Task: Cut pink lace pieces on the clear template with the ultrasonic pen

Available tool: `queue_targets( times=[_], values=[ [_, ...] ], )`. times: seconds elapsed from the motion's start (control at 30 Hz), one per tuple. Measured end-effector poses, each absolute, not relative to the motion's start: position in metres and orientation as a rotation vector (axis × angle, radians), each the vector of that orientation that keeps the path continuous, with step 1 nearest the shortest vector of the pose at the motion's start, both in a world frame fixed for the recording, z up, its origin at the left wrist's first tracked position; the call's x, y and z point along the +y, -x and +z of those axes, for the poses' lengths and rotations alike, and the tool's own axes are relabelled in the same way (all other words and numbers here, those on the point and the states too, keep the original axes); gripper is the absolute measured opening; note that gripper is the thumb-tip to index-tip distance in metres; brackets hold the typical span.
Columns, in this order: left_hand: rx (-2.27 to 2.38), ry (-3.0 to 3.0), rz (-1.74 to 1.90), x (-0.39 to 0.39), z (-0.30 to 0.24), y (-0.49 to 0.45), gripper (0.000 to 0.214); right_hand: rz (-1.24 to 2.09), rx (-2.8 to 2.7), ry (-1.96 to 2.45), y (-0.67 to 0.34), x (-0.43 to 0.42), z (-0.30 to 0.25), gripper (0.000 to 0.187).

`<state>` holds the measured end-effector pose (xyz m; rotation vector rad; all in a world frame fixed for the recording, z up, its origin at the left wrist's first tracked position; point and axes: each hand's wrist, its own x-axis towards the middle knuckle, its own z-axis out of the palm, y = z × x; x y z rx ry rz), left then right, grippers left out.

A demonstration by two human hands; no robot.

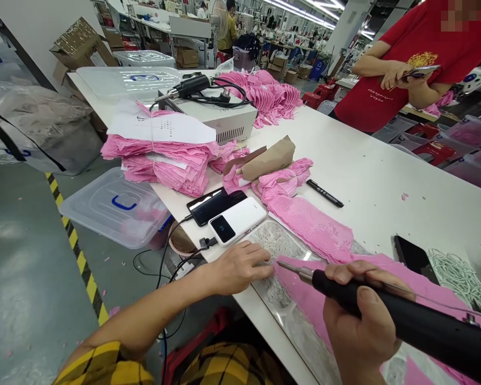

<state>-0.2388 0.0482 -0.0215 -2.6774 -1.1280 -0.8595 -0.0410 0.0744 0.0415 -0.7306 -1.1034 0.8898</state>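
Note:
My right hand (363, 310) is closed round the thick black handle of an ultrasonic cutter (356, 294), its tapered metal tip pointing left over a pink fabric piece (304, 289). The tip is close to the fabric's left corner; whether it touches cannot be told. At that same corner, my left hand (244, 266) has bent fingers, with the fingertips closed on the pink edge. Under the fabric lies a clear, glittery board (278, 299) along the table's near edge. A pink lace strip (310, 224) rests just beyond.
A white power bank (238, 220) and a dark phone (206, 206) with cables lie beyond my left hand. Tied pink fabric stacks (164, 166) stand by a white control box (228, 115). A black marker (324, 193) lies farther right. A person in red (409, 80) stands across the table.

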Motion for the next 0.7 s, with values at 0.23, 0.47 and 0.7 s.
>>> queue_targets(
  times=[0.23, 0.47, 0.7],
  values=[
    [-1.203, 2.712, -0.757, 0.048, -0.023, 0.238, 0.036, 0.836, -1.030, 0.793, 0.041, 0.084, 0.041, 0.018],
    [-1.206, 2.717, -0.768, 0.048, -0.023, 0.238, 0.034, 0.846, -1.040, 0.776, 0.041, 0.086, 0.037, 0.018],
    [-1.213, 2.697, -0.794, 0.047, -0.023, 0.238, 0.033, 0.831, -1.106, 0.760, 0.038, 0.088, 0.034, 0.014]
  ],
)
